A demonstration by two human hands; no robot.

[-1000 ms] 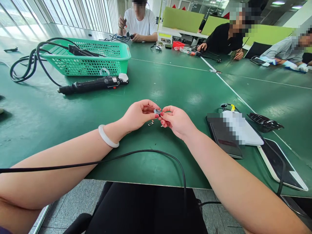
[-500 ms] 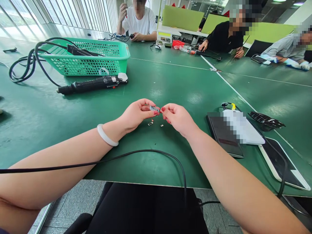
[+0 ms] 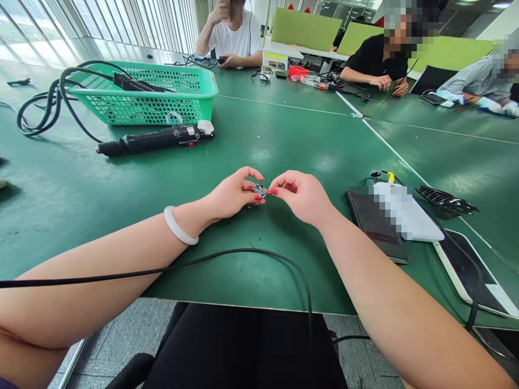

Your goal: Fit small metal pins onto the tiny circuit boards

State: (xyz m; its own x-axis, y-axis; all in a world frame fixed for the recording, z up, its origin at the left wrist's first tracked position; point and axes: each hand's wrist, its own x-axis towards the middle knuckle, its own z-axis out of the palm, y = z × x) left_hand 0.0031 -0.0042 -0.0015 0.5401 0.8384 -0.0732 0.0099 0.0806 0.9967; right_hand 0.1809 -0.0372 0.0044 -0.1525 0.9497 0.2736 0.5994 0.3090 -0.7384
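Between the thumb and fingers of my left hand (image 3: 233, 193) is a small circuit board (image 3: 259, 190), with its printed face showing. My right hand (image 3: 302, 195) is beside it, thumb and forefinger pinched together at the board's right edge. Whatever the right fingertips hold, if anything, is too small to make out. Just under my left fingertips a small pale-edged part (image 3: 254, 205) lies on the green tabletop, partly covered by the hand.
A black electric screwdriver (image 3: 156, 140) lies before a green basket (image 3: 141, 97) with cables. To the right are a black case (image 3: 375, 224), a white device (image 3: 407, 210), a tablet (image 3: 474, 270) and black plastic (image 3: 446, 201). A cable (image 3: 243, 250) crosses near me. Co-workers sit across the table.
My left hand has lowered slightly and the board is turned so more of its face shows. My right fingertips stay at its edge. Across the table, a co-worker in black has drawn both hands together.
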